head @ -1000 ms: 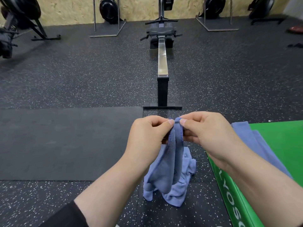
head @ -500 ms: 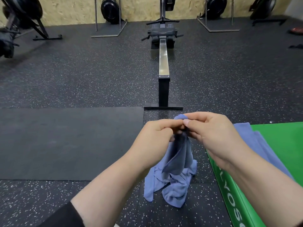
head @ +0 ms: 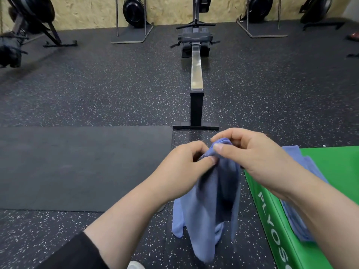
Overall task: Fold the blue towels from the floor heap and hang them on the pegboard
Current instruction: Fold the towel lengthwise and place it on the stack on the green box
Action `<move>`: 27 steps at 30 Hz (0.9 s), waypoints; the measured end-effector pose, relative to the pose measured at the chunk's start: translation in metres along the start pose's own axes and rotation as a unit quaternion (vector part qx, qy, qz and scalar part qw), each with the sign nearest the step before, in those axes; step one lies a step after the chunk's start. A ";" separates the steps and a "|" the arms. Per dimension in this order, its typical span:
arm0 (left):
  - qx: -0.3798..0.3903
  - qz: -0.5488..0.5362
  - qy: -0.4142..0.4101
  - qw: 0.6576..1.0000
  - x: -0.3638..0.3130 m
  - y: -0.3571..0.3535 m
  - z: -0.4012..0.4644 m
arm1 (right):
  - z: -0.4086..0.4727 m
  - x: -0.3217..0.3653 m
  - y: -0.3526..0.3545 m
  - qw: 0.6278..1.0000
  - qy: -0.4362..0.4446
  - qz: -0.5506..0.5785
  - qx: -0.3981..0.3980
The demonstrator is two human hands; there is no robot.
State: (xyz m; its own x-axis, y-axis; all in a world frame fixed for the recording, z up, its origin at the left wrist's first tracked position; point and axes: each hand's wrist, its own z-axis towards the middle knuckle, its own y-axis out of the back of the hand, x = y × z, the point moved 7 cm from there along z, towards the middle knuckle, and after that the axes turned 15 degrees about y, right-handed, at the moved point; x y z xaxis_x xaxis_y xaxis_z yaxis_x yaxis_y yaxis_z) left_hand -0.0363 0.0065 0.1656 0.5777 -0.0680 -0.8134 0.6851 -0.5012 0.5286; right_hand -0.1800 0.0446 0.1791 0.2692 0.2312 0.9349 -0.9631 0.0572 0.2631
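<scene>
- Compared with the earlier frame, the blue towel (head: 211,200) hangs higher, its lower end lifted clear of the floor (head: 97,90).
- Left hand (head: 182,167) and right hand (head: 250,154) each pinch its bunched top edge.
- Long axis vertical, top upward, beside the green box (head: 330,171).

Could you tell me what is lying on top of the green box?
A blue towel lies spread on the green box. The right hand and forearm cover its middle, so whether it is one towel or several cannot be told.
</scene>
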 end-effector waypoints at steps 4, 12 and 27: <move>-0.016 -0.019 -0.007 1.000 0.000 0.004 0.001 | -0.001 0.000 0.007 0.998 -0.006 -0.056 0.013; -0.005 0.010 0.001 1.000 -0.002 0.008 -0.009 | -0.004 0.024 0.020 0.982 0.089 -0.166 -0.014; 0.006 -0.072 -0.018 0.997 -0.018 -0.009 -0.020 | -0.021 0.044 0.013 0.973 0.117 -0.197 0.011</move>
State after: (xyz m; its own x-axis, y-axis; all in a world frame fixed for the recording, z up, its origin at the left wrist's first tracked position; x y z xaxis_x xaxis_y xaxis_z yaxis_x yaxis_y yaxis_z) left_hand -0.0438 0.0295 0.1807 0.4571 -0.0263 -0.8890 0.7546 -0.5177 0.4032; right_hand -0.1812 0.0758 0.2185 0.6065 0.4108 0.6808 -0.7839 0.1657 0.5984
